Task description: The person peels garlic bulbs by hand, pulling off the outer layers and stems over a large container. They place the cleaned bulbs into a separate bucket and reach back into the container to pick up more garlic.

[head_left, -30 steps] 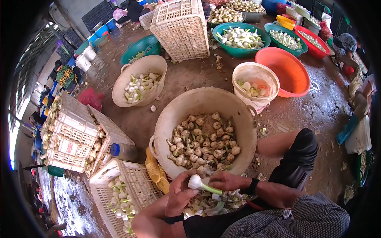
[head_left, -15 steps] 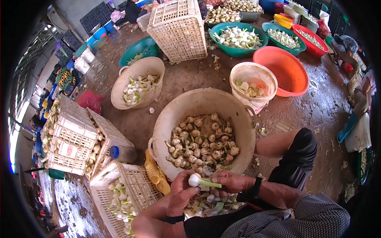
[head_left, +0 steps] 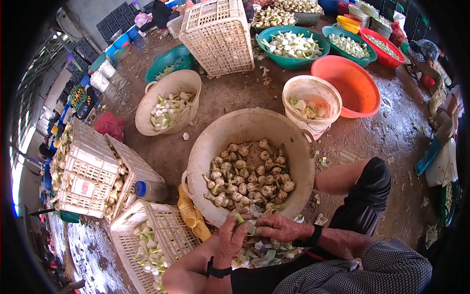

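Note:
My left hand [head_left: 232, 232] is closed round a garlic bulb, mostly hidden by the fingers; its green stem [head_left: 239, 217] pokes out at the top. Close on its right, my right hand [head_left: 278, 228] has its fingers pressed together at a pale strip of peel [head_left: 251, 229]. Both hands are at the near rim of a big beige tub [head_left: 205, 152], which holds unpeeled garlic bulbs [head_left: 245, 181] with dirty skins. Loose peel [head_left: 267, 255] lies in a heap below my hands.
A crate [head_left: 171, 230] of peeled garlic and a yellow shoe [head_left: 192, 215] lie left. Behind are a beige basin [head_left: 147, 108], a white bucket [head_left: 313, 88], an orange basin [head_left: 347, 83] and an upright crate [head_left: 218, 39]. Co-workers sit at both sides, one by a white container [head_left: 442, 166].
The white bulb, earlier visible between my hands, is now hidden in my left hand. Its stem has turned from pointing right to pointing up. My right hand has let go of the stem.

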Demonstrator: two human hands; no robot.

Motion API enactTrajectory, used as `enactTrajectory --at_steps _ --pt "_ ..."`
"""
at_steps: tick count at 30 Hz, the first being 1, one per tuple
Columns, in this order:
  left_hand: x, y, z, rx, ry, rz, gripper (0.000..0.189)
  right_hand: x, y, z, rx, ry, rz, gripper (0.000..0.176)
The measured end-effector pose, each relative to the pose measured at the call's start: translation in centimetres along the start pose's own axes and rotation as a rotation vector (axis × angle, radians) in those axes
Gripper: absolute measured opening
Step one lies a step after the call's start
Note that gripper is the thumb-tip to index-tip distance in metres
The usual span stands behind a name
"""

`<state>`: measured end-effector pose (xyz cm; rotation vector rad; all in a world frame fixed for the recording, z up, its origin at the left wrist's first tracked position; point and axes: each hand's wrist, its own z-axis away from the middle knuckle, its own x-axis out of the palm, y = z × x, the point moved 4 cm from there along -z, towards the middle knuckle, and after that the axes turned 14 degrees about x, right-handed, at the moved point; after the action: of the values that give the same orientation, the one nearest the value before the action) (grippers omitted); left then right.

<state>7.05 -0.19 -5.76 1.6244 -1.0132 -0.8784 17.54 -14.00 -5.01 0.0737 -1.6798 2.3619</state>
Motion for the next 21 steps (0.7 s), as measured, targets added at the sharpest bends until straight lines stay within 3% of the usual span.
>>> enactTrajectory --at_steps 2,6,8,12,15,17,19,21 --pt "-0.6 0.1 0.0 -0.151 -0.041 -0.132 0.032 0.3 0.3 -0.1 0.000 -0.006 -0.036 0.028" --pt "-0.6 0.9 -0.3 -0.102 0.073 -0.128 0.033 0.7 -1.0 0.3 0.007 -0.007 -0.105 0.027" --pt "-1.2 0.1 0.0 -0.265 0.186 0.048 0.031 1.0 -1.0 0.2 -0.012 -0.015 -0.062 0.027" --pt "-1.8 -2.0 0.7 -0.274 0.288 0.186 0.030 1.2 -1.4 0.0 -0.145 -0.051 0.097 0.027" --pt "-2.9 -3.3 1.2 -0.301 0.296 0.141 0.028 1.6 -1.5 -0.2 -0.130 -0.080 0.162 0.028" --pt "-3.5 -3.7 1.2 -0.391 0.466 0.354 0.025 2.3 -2.3 0.7 -0.154 -0.128 0.217 0.028" --pt "-5.1 0.4 -0.4 -0.390 0.744 0.383 0.028 3.0 -2.3 1.0 -0.177 -0.178 0.274 0.029" --pt "-7.9 -1.6 0.3 -0.333 0.769 0.443 0.029 4.5 -0.4 0.9 -0.276 -0.216 0.400 0.027"
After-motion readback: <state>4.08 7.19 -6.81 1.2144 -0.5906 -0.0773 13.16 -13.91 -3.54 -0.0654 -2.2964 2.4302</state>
